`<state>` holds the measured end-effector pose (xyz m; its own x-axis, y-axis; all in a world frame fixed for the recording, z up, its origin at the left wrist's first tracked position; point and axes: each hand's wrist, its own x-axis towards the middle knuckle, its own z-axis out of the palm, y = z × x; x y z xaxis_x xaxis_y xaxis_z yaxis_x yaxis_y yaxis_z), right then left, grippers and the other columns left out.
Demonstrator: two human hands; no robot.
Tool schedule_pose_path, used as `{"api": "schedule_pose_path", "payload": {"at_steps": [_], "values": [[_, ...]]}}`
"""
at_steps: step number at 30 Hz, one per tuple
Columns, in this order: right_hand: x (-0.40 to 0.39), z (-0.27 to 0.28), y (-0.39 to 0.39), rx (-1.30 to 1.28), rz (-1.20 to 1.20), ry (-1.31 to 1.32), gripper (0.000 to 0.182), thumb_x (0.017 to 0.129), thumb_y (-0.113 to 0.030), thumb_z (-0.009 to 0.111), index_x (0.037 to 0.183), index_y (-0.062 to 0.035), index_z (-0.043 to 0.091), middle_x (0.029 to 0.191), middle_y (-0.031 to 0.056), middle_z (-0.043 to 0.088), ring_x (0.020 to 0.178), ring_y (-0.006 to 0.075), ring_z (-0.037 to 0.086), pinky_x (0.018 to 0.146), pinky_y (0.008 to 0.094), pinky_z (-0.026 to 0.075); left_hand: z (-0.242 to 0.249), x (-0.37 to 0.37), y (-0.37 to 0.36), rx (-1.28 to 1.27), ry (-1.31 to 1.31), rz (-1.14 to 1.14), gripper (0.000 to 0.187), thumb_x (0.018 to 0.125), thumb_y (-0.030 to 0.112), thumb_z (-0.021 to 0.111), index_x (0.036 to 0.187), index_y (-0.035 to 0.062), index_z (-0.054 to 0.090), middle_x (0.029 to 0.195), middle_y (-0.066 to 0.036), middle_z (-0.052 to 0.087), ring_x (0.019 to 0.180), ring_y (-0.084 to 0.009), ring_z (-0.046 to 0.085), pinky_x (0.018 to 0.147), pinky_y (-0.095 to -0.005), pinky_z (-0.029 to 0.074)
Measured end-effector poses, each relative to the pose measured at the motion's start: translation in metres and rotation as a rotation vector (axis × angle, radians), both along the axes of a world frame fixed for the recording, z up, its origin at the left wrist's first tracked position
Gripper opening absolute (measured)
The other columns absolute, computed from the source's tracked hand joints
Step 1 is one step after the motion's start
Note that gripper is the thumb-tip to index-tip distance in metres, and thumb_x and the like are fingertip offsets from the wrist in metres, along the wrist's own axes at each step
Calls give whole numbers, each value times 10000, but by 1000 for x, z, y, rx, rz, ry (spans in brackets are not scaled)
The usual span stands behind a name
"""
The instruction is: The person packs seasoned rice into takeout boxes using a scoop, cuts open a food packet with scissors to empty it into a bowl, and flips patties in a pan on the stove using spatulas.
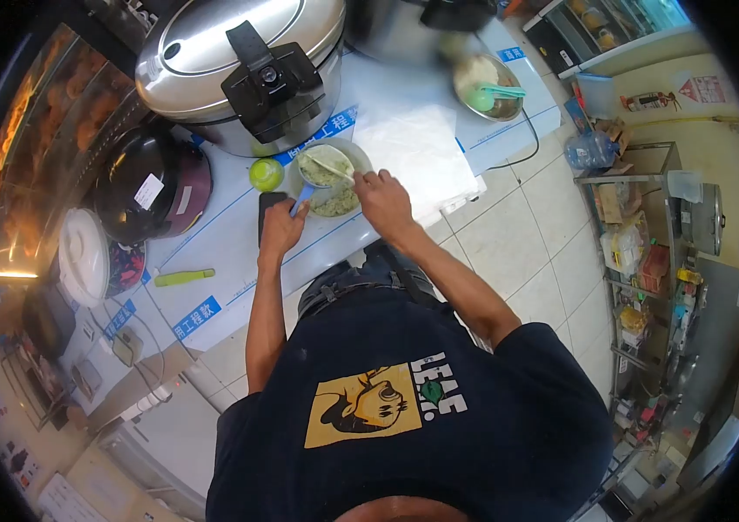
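Counter's (232,222) near edge close, container (361,160) below crossed scoop (306,194) and spoon (332,160)

The counter's near edge is seen running aslant from the near left corner towards the right end, with the person stood against it. The far side is taken up by a large steel cooker (200,56), and the left by a dark rice cooker (147,187). Stacked white sheets (408,148) are spread just right of the container, reaching the near edge, so room on that side is narrowed. More open surface is offered to the left, between rice cooker and left forearm, where a slim green tool (184,277) is laid.

The container is set close to the near edge, with a green mixture (334,206) shown in it. The scoop's blue handle is grasped by the left hand (282,228); its long axis is pointed away from the near edge and slightly right, its filled cup held over the container's far left part. Whether the rim is touched cannot be told.

The spoon is pinched by the right hand (382,202), its head placed leftward at the cup. The key relation is judged to be this crossing: cup ahead of the left hand, left of the right. Beside the cup, a lime-green jar (266,174) is left as the nearest obstacle.
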<state>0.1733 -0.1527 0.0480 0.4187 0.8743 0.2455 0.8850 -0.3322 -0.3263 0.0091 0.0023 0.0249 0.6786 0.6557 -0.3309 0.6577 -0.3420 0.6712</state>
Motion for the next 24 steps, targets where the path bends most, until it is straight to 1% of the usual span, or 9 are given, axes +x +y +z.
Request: {"api": "schedule_pose_path", "payload": {"at_steps": [3, 5, 8, 10, 11, 14, 17, 21, 24], "values": [[-1, -14, -4, 54, -25, -32, 277, 819, -130, 591, 1074, -35, 646, 836, 96, 623, 779, 275, 563, 669, 383, 482, -1, 1, -6, -114, -1, 14, 433, 881, 359, 585, 801, -63, 631, 675, -277, 587, 663, -425, 598, 622, -460, 443], [7, 7, -7, 89, -52, 61, 278, 830, -141, 595, 1086, -44, 646, 834, 94, 618, 779, 268, 564, 666, 383, 481, 6, 1, -9, -208, -3, 67, 414, 883, 348, 593, 811, -59, 632, 670, -263, 589, 653, -408, 604, 612, -448, 443], [24, 18, -14, 218, -109, 146, 238, 864, -182, 609, 1038, -33, 674, 787, 94, 635, 717, 257, 593, 622, 365, 475, -4, -5, -6, -106, -35, 39, 394, 884, 335, 601, 833, -54, 634, 694, -263, 597, 661, -423, 595, 617, -446, 446], [30, 32, -13, 258, -177, 679, 206, 895, -184, 609, 897, 3, 695, 656, 79, 633, 598, 142, 572, 551, 297, 443, -6, -7, -4, -84, -54, 29, 384, 883, 329, 601, 850, -52, 638, 714, -267, 601, 675, -433, 591, 627, -449, 447], [35, 22, -9, 237, -209, 843, 282, 910, -244, 606, 853, 18, 694, 551, 48, 566, 514, 93, 505, 506, 266, 396, -7, -7, -2, -62, -68, 9, 375, 883, 323, 602, 866, -49, 642, 734, -272, 604, 689, -443, 586, 636, -453, 449], [38, 26, 3, 3, -175, 970, 353, 905, -333, 574, 829, -15, 708, 592, 99, 613, 554, 155, 590, 554, 296, 442, 0, -6, -1, 44, -139, -43, 364, 882, 310, 604, 896, -52, 646, 766, -289, 601, 723, -461, 580, 655, -464, 447], [35, 5, 3, -116, -157, 911, 391, 907, -365, 567, 822, -12, 711, 610, 123, 626, 568, 194, 602, 574, 317, 456, 19, -2, 0, -48, -40, -20, 357, 880, 297, 606, 915, -56, 649, 781, -292, 607, 735, -460, 583, 672, -463, 449], [31, -6, -3, -13, -151, 850, 405, 902, -388, 567, 845, -15, 713, 638, 152, 635, 593, 235, 609, 598, 342, 466, 22, -8, -5, 24, -133, -27, 361, 876, 296, 613, 915, -61, 649, 775, -285, 613, 720, -456, 578, 674, -457, 448], [35, -1, -2, -53, -107, 756, 389, 904, -376, 568, 877, -16, 711, 683, 176, 646, 629, 267, 617, 628, 350, 475, 13, -11, -1, -110, -75, -4, 357, 878, 294, 613, 914, -59, 652, 773, -282, 619, 698, -443, 575, 668, -448, 446]]}}
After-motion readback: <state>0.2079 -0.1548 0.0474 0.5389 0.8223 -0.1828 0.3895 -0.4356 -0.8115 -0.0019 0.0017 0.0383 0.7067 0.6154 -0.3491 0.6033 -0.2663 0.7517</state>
